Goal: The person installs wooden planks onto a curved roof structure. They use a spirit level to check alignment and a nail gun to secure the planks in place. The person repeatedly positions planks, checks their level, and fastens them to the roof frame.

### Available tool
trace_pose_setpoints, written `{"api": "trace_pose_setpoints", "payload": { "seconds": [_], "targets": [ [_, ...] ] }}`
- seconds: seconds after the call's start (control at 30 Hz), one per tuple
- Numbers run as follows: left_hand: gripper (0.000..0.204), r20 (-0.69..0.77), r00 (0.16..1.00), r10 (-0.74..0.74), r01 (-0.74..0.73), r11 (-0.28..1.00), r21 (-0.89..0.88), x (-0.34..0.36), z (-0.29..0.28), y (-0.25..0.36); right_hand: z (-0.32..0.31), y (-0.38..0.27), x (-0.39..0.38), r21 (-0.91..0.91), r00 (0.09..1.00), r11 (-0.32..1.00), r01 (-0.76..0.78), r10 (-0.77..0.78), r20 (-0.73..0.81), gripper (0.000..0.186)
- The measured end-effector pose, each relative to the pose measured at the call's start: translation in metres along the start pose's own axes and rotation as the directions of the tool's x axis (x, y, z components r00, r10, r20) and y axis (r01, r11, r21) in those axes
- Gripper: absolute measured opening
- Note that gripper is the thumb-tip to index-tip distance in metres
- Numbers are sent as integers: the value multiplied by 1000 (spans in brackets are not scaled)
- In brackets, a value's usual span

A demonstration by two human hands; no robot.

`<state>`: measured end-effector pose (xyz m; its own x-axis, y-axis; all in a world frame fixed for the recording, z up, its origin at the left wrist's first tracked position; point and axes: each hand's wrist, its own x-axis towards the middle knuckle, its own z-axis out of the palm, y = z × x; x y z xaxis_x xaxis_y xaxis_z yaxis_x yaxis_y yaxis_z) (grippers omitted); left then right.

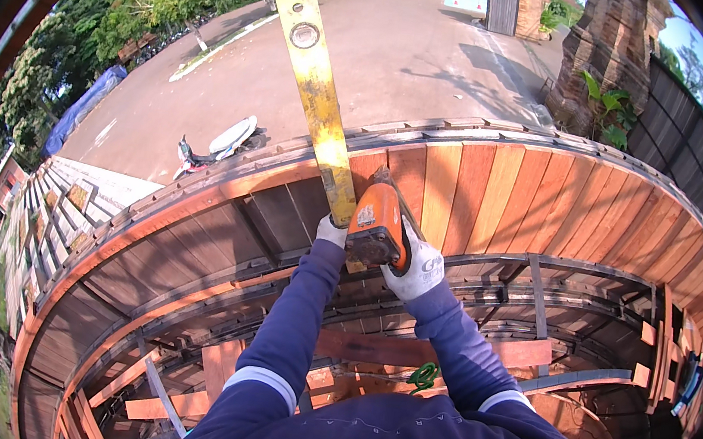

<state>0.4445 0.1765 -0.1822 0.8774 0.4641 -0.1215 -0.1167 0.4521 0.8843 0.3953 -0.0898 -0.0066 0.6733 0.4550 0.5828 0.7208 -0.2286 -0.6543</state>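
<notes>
In a white glove, my right hand [420, 272] is closed round the grip of an orange nail gun [380, 216]. The tool's nose reaches toward the upper edge of a curved wooden wall, against its reddish boards [439, 193]. My left hand [332, 232], also gloved, is at the lower end of a long yellow spirit level [318, 94] and appears to grip it; the nail gun's body hides part of its fingers. The level stands tilted, its top leaning left over the wall's rim, with a round vial near the top.
Dark bare panels [203, 224] line the wall's left part. Below run curved frame ribs, a loose reddish plank [376, 348] and a green coil [424, 378]. Beyond the rim lie a paved yard [406, 44], a motor scooter [226, 143] and a thick tree trunk [599, 61].
</notes>
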Motion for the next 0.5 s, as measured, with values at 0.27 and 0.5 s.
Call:
{"api": "trace_pose_setpoints", "payload": {
  "seconds": [0.27,0.5],
  "targets": [
    [25,23,997,74,-76,991,108,-3,-5,1,2,1,-2,-16,1000,1000,9,-9,29,71],
    [28,0,994,109,-108,989,105,-5,-15,7,2,-4,-4,22,999,999,24,-24,32,73]
  ]
}}
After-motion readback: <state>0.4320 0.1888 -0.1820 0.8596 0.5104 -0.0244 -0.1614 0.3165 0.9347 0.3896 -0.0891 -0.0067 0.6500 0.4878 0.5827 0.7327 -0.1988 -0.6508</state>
